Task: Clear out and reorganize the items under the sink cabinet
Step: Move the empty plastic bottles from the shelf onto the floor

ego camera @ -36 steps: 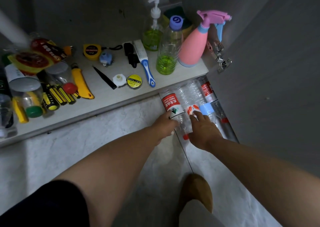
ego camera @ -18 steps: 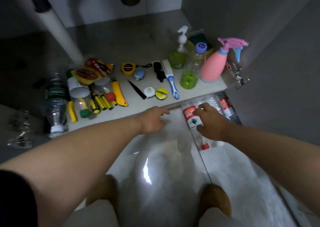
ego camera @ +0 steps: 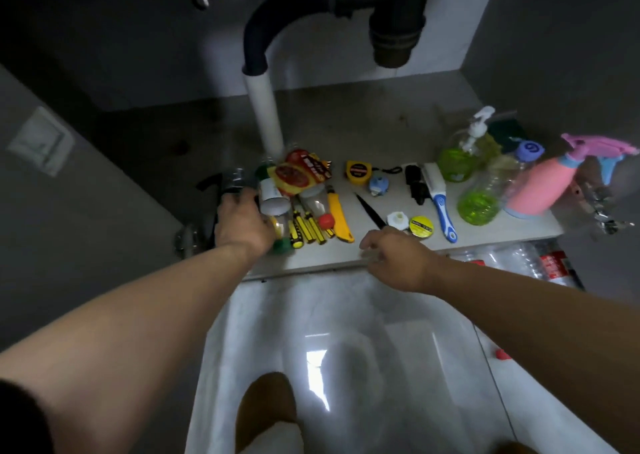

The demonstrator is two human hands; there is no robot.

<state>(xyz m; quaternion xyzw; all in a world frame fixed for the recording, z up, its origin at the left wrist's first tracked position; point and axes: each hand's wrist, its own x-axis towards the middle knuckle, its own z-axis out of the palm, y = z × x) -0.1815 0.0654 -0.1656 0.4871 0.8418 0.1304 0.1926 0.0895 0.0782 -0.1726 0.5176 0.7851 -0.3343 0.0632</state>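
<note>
The under-sink cabinet floor (ego camera: 346,131) holds a row of items along its front edge. My left hand (ego camera: 242,223) reaches to the left end and curls around a dark water bottle (ego camera: 233,181) next to a white-capped can (ego camera: 273,200) and yellow-black screwdrivers (ego camera: 308,226). My right hand (ego camera: 394,259) hovers at the front lip, fingers loosely apart, holding nothing. Near it lie a yellow tape roll (ego camera: 420,225) and a black blade (ego camera: 369,211). Several empty clear bottles (ego camera: 540,263) lie on the tile floor at the right.
A white drain pipe (ego camera: 265,117) stands behind the left items. A pump soap bottle (ego camera: 457,157), a green-liquid bottle (ego camera: 483,199), a pink sprayer (ego camera: 540,185) and a blue brush (ego camera: 441,207) fill the right end. A door hinge (ego camera: 602,212) juts out.
Both hands left the empty bottles on the floor. My left hand swung far left onto the dark water bottle; my right hand moved up to the cabinet's front lip. The view tilted upward.
</note>
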